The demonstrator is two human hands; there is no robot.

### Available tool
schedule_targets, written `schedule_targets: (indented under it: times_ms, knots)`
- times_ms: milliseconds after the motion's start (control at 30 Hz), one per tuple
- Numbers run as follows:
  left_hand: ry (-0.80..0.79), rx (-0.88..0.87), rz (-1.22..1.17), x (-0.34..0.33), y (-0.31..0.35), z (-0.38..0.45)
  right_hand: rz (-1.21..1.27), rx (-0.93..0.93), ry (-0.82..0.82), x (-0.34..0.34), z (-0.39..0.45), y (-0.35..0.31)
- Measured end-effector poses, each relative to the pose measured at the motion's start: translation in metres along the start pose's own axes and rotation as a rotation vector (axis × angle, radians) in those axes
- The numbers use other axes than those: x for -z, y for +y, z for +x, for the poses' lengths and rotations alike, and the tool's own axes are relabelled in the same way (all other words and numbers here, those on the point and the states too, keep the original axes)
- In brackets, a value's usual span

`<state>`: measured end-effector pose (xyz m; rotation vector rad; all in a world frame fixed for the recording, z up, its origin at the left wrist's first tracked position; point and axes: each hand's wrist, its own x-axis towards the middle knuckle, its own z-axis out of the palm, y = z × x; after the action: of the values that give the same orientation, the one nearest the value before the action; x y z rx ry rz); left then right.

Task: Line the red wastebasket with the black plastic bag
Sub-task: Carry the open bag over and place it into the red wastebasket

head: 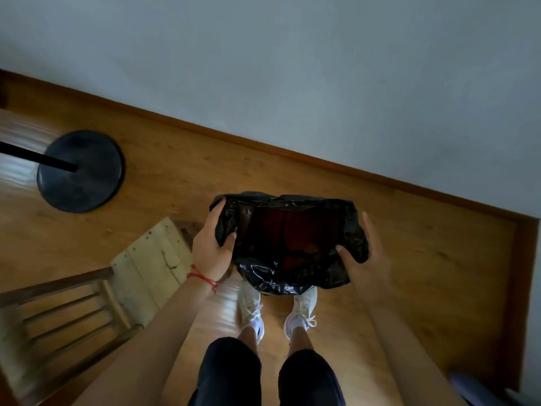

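The black plastic bag (295,273) is spread over the mouth of the red wastebasket (292,238), whose red inside shows dimly through the thin plastic. The basket stands on the wooden floor just ahead of my feet; its outer walls are hidden by the bag. My left hand (212,247) grips the bag's folded edge at the basket's left rim, thumb inside and fingers outside. My right hand (364,256) holds the bag over the right rim the same way, thumb hooked inside the opening.
A wooden chair (73,315) stands at the left, close to my left arm. A black round stand base with a pole (80,171) sits on the floor (409,273) farther left. The grey wall (322,68) and brown skirting run just behind the basket.
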<state>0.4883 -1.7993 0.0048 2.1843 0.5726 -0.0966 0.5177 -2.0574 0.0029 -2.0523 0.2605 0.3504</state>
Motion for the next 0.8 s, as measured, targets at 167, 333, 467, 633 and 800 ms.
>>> schedule_targets:
  times_ms: [167,333,467,633,800]
  knots:
    - [-0.041,0.004,0.036,-0.021,-0.026,0.020,-0.006,-0.041,0.004,-0.023,0.014,0.024]
    - [-0.072,0.016,0.074,-0.040,-0.053,0.034,0.006,-0.054,0.021,-0.043,0.031,0.049]
    - [-0.080,0.020,0.059,-0.056,-0.069,0.042,-0.006,-0.054,0.016,-0.053,0.043,0.064]
    - [-0.055,-0.001,0.050,-0.077,-0.091,0.050,-0.009,-0.033,0.030,-0.064,0.060,0.084]
    - [-0.047,0.021,0.048,-0.097,-0.111,0.054,-0.011,0.005,0.033,-0.075,0.073,0.103]
